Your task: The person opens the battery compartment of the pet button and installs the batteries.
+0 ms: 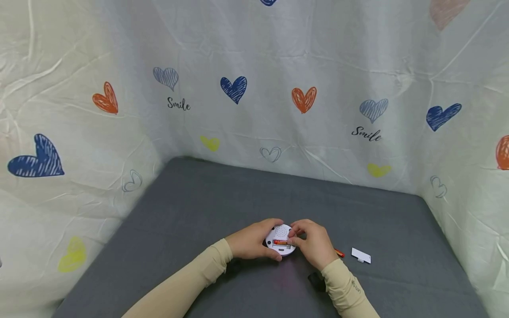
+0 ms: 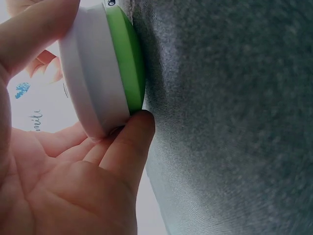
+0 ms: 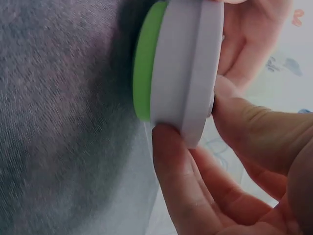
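A round white battery-powered device [image 1: 283, 251] is held back side up, a little above or on the grey cloth; which one I cannot tell. Its back shows speaker holes and an open battery compartment with a red battery [image 1: 280, 242] in it. My left hand [image 1: 254, 240] grips the left side of the rim between thumb and fingers. From the right, my right hand [image 1: 314, 243] pinches the device, its thumb [image 3: 244, 117] pressing on the back near the battery and its fingers against the rim. The green front [image 2: 128, 61] faces the cloth.
Another red battery [image 1: 339, 253] lies partly hidden behind the right hand. Farther right is a small white battery cover [image 1: 361, 255] with a tab. Grey cloth [image 1: 222, 194] covers the table, and a white curtain [image 1: 270, 119] with printed hearts hangs around it.
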`<state>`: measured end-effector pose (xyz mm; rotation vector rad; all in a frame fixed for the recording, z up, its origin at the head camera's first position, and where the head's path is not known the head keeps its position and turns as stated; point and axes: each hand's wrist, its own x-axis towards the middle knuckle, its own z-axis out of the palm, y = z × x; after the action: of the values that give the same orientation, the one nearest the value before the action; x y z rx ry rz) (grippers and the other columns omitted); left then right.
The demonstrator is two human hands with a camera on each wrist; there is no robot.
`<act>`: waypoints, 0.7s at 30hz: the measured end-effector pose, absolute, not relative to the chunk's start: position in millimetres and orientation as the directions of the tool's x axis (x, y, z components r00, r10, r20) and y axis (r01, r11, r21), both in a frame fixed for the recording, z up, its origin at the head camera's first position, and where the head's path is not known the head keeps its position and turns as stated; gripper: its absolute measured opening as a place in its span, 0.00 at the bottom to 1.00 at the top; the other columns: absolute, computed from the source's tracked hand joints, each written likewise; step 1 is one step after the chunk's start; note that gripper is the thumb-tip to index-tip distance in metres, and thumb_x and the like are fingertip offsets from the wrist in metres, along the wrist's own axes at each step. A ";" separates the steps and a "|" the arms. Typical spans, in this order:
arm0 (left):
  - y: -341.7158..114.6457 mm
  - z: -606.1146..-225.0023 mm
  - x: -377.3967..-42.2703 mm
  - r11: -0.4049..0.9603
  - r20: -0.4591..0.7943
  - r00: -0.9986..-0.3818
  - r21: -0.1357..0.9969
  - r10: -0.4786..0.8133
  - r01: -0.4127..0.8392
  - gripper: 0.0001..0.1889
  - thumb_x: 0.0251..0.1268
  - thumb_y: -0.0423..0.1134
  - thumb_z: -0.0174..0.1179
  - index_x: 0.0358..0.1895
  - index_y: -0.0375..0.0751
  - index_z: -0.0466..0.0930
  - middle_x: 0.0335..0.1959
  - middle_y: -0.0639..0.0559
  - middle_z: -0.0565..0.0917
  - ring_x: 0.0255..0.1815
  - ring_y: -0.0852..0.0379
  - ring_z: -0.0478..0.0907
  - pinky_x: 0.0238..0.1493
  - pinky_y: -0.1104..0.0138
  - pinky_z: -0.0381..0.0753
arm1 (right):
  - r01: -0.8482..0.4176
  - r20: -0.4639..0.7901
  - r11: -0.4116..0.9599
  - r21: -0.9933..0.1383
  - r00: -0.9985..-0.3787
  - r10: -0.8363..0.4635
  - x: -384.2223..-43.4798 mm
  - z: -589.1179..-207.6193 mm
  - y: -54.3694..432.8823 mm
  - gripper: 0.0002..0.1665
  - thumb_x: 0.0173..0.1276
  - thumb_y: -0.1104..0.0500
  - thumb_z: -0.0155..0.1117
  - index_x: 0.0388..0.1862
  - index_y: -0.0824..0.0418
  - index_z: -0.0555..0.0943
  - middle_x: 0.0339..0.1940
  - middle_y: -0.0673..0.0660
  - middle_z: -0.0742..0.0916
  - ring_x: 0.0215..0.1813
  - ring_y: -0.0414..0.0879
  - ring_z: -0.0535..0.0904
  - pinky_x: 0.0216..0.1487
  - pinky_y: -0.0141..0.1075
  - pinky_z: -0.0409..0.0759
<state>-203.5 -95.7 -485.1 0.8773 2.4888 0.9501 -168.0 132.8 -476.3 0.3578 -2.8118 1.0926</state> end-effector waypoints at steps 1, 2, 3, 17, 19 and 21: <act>-95.9 -485.5 -203.1 0.589 -0.085 -0.753 0.683 0.652 0.432 0.52 0.62 0.59 0.79 0.83 0.42 0.63 0.79 0.47 0.74 0.75 0.53 0.74 0.77 0.52 0.74 | -0.247 0.173 0.715 -0.653 -0.969 -0.177 -167.7 -476.6 132.0 0.13 0.62 0.62 0.84 0.29 0.47 0.87 0.52 0.51 0.92 0.50 0.48 0.90 0.55 0.49 0.85; -96.0 -485.6 -202.7 0.590 -0.083 -0.753 0.679 0.653 0.437 0.52 0.62 0.59 0.79 0.83 0.42 0.63 0.80 0.47 0.74 0.75 0.53 0.74 0.77 0.52 0.74 | -0.241 0.165 0.715 -0.656 -0.970 -0.176 -167.4 -476.5 131.4 0.14 0.63 0.62 0.84 0.29 0.47 0.86 0.52 0.51 0.92 0.50 0.48 0.90 0.55 0.49 0.85; -96.0 -485.5 -202.3 0.589 -0.080 -0.752 0.677 0.654 0.441 0.52 0.62 0.58 0.79 0.84 0.42 0.63 0.80 0.47 0.74 0.75 0.53 0.74 0.77 0.52 0.74 | -0.235 0.159 0.715 -0.659 -0.972 -0.174 -167.1 -475.9 130.7 0.14 0.63 0.63 0.83 0.28 0.47 0.86 0.52 0.51 0.92 0.49 0.48 0.89 0.55 0.49 0.85; -93.7 -486.9 -202.9 0.591 -0.070 -0.751 0.666 0.657 0.455 0.52 0.64 0.58 0.78 0.85 0.44 0.61 0.81 0.48 0.72 0.77 0.53 0.73 0.78 0.52 0.73 | -0.175 0.094 0.716 -0.676 -0.984 -0.151 -169.0 -468.5 135.4 0.09 0.67 0.62 0.80 0.35 0.48 0.88 0.48 0.52 0.90 0.50 0.50 0.88 0.51 0.48 0.85; -93.9 -486.3 -203.0 0.597 -0.075 -0.758 0.667 0.648 0.445 0.52 0.63 0.58 0.79 0.85 0.44 0.62 0.81 0.48 0.72 0.78 0.53 0.72 0.80 0.52 0.72 | -0.167 0.101 0.730 -0.663 -0.986 -0.134 -168.5 -467.6 146.2 0.05 0.71 0.60 0.77 0.40 0.49 0.90 0.48 0.53 0.91 0.50 0.50 0.89 0.52 0.49 0.86; -94.4 -485.6 -202.5 0.601 -0.081 -0.761 0.669 0.643 0.437 0.52 0.63 0.58 0.79 0.85 0.45 0.62 0.82 0.48 0.72 0.80 0.53 0.71 0.81 0.52 0.70 | -0.151 0.114 0.760 -0.632 -0.988 -0.102 -167.0 -467.3 160.8 0.03 0.73 0.59 0.75 0.43 0.51 0.91 0.46 0.54 0.92 0.47 0.49 0.89 0.50 0.48 0.86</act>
<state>-202.5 -94.4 -485.6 0.8771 2.5170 0.9281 -167.0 160.8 -467.3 0.2071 -2.8786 1.0442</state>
